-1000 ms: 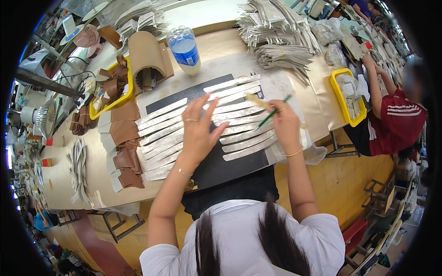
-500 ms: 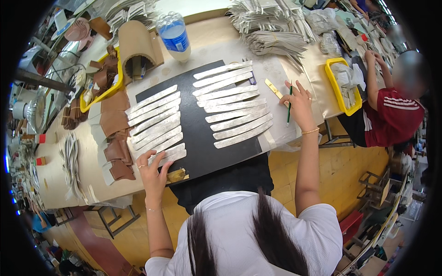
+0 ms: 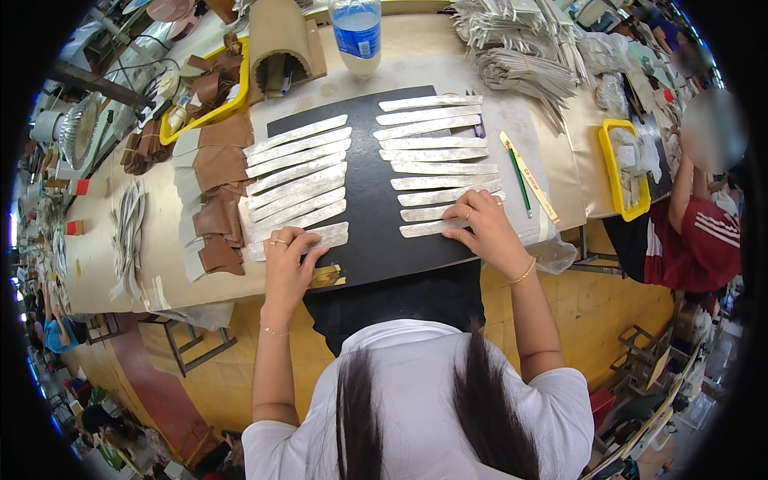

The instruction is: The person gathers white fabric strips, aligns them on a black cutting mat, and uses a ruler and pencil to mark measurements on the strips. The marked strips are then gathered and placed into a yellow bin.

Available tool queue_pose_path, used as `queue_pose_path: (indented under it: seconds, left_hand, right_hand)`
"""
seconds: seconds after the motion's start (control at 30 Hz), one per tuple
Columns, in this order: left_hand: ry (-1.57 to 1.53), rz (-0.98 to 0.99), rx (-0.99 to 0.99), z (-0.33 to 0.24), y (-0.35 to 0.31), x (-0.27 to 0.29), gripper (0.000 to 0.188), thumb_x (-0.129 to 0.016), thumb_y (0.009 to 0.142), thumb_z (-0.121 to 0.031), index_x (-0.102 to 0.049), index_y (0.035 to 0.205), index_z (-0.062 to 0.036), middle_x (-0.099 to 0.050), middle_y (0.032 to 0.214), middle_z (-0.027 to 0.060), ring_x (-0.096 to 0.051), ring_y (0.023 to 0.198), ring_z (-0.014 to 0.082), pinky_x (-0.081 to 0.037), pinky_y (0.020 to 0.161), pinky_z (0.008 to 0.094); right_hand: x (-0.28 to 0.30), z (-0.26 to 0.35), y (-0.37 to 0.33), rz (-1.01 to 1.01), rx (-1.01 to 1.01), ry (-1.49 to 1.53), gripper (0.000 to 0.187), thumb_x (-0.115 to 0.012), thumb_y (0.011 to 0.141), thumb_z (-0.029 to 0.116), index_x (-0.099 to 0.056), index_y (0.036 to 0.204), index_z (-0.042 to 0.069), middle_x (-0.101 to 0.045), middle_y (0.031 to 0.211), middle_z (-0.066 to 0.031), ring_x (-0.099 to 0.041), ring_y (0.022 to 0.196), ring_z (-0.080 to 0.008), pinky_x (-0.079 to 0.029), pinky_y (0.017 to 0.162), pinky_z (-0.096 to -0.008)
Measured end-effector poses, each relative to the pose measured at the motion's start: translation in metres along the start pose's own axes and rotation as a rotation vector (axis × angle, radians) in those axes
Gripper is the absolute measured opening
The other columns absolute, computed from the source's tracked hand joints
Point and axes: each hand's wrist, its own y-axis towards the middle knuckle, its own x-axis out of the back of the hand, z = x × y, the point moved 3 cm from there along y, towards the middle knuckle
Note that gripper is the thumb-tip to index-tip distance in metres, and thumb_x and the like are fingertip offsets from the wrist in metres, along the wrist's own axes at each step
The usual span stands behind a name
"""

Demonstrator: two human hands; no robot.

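Observation:
Two columns of pale, whitish strips lie on a black board (image 3: pixel 364 172). My left hand (image 3: pixel 288 260) is at the lowest strip of the left column (image 3: pixel 334 234), thumb and fingers closed about it. At the right column, my right hand (image 3: pixel 492 232) has its thumb and index finger on either side of the lowest strip (image 3: pixel 420 230), near its right end. A green pencil (image 3: pixel 520 178) lies right of the board, next to a long flat yellowish tool (image 3: pixel 531 180).
Brown leather pieces (image 3: pixel 220 220) lie left of the board. Behind stand a water bottle (image 3: pixel 356 40) and a curved cardboard form (image 3: pixel 278 40). Strip bundles (image 3: pixel 524 72) are piled at the back. A yellow basket (image 3: pixel 638 210) stands right, near a co-worker in a red shirt (image 3: pixel 700 244).
My right hand has put the green pencil down beside the yellowish tool and moved left to the lowest right strip. My left hand's fingers have drawn in on its strip. The view has shifted.

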Motion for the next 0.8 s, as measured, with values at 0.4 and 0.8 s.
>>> queue_pose_path:
  seconds: [0.4, 0.8]
  left_hand:
    - [0.006, 0.053, 0.022, -0.001, 0.016, -0.001, 0.017, -0.078, 0.078, -0.014, -0.064, 0.085, -0.0091, -0.058, 0.089, 0.0051, -0.054, 0.091, 0.0261, -0.037, 0.084, 0.0388]
    - [-0.014, 0.052, -0.019, 0.000, 0.021, 0.001, 0.018, -0.078, 0.079, -0.015, -0.062, 0.086, -0.0095, -0.060, 0.082, 0.0032, -0.056, 0.084, 0.0245, -0.037, 0.082, 0.0383]
  right_hand:
    - [-0.005, 0.001, 0.012, 0.003, 0.004, -0.084, 0.020, -0.076, 0.079, 0.016, -0.063, 0.094, 0.013, -0.056, 0.086, -0.0018, -0.054, 0.093, -0.0221, -0.034, 0.093, -0.0412]
    - [-0.006, 0.004, 0.018, 0.045, -0.003, -0.035, 0.019, -0.076, 0.078, 0.012, -0.062, 0.090, 0.012, -0.055, 0.088, -0.0026, -0.055, 0.091, -0.0231, -0.034, 0.091, -0.0382]
